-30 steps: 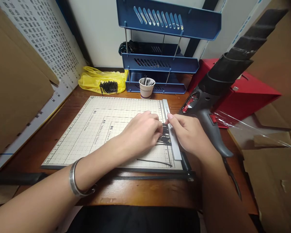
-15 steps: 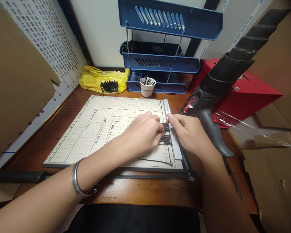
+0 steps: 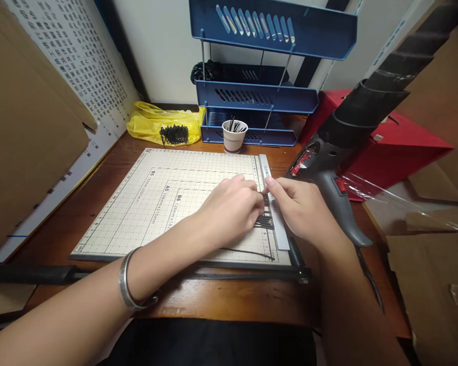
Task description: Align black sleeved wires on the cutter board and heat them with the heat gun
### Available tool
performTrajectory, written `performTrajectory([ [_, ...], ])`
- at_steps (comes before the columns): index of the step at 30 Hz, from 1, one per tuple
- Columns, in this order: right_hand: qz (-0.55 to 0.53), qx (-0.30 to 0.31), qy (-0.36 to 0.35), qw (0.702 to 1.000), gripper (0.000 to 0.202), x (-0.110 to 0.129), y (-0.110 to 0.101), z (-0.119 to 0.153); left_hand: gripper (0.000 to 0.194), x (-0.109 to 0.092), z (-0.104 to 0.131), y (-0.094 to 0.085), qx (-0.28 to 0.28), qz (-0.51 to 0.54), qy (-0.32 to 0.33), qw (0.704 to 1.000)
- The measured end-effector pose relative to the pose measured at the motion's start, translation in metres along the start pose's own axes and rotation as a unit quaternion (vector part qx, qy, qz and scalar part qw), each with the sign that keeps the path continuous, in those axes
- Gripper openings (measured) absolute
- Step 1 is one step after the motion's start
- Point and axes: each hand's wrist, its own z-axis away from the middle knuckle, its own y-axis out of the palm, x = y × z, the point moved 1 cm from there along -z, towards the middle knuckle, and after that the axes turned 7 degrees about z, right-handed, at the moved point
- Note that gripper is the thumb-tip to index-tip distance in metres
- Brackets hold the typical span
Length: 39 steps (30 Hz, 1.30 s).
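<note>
- Fingers of the left hand [image 3: 232, 211] curl nearly closed above black strips [image 3: 264, 222]; their hold is hidden.
- The right hand [image 3: 305, 208] bends at the pale guide bar [image 3: 281, 233]; any pinch is unclear.
- Light, even fingertip pressure should keep the strips parallel on the gridded board [image 3: 137, 203].

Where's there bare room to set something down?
Free: left half of the board, between yellow bag and left hand, and a narrow desk strip between lap and black bar. Crowded: around the metal strip, with right hand, black sticks and grey tool; behind, cup and rack.
</note>
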Motion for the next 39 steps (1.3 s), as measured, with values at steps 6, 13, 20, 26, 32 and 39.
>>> performTrajectory([
  [6,0.004,-0.002,0.004,1.0,0.056,0.0,-0.001,0.001,0.015,-0.001,0.008,-0.009,-0.008,0.015,-0.008,1.0],
  [13,0.005,0.0,0.002,1.0,0.056,0.002,-0.001,0.0,0.017,-0.002,0.008,-0.006,0.02,-0.001,0.004,1.0],
  [20,0.007,-0.004,-0.005,1.0,0.054,0.003,-0.001,0.001,0.016,-0.002,0.007,-0.002,0.013,-0.013,0.009,1.0],
  [26,0.007,0.002,-0.005,1.0,0.055,0.002,-0.001,0.0,0.017,-0.003,0.007,-0.001,0.004,-0.022,0.024,0.999],
  [32,0.008,-0.001,-0.005,1.0,0.055,0.003,-0.001,0.001,0.021,-0.004,0.006,0.003,-0.006,-0.017,0.047,0.999],
  [39,0.004,0.002,0.003,1.0,0.054,0.002,-0.002,0.0,0.019,-0.006,0.004,0.003,-0.009,-0.024,0.036,0.999],
])
